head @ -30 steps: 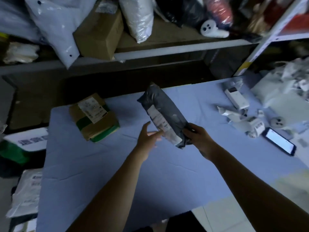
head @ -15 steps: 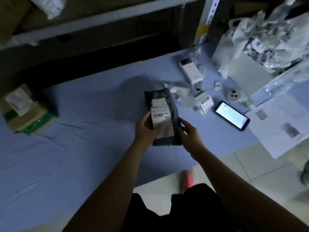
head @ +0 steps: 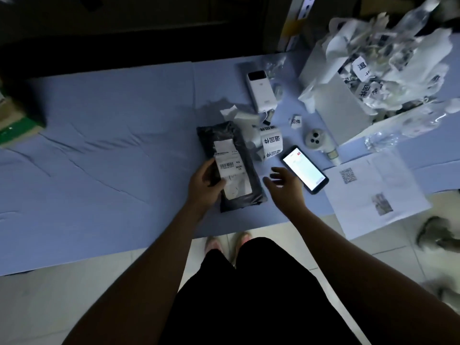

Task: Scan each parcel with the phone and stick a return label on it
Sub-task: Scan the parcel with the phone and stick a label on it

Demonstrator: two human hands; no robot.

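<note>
A dark grey parcel bag (head: 245, 160) with a white shipping label lies on the blue table (head: 112, 135), label up. My left hand (head: 205, 183) grips its left edge, thumb on the label. My right hand (head: 283, 183) hovers with fingers spread and holds nothing, between the parcel and the phone (head: 305, 169), which lies face up with a lit screen. A roll of return labels (head: 271, 143) printed with black characters lies just behind the parcel and the phone.
A white power bank (head: 261, 94), a loose label (head: 295, 121) and a round grey plug (head: 315, 140) lie behind the phone. A white box of crumpled label backing (head: 343, 113) fills the right back. A printed sheet (head: 375, 190) overhangs the table's front edge. A cardboard parcel (head: 17, 125) sits far left.
The parcel came down from the air onto the table near the phone. My right hand let go of it and moved right toward the phone. The view tilted down.
</note>
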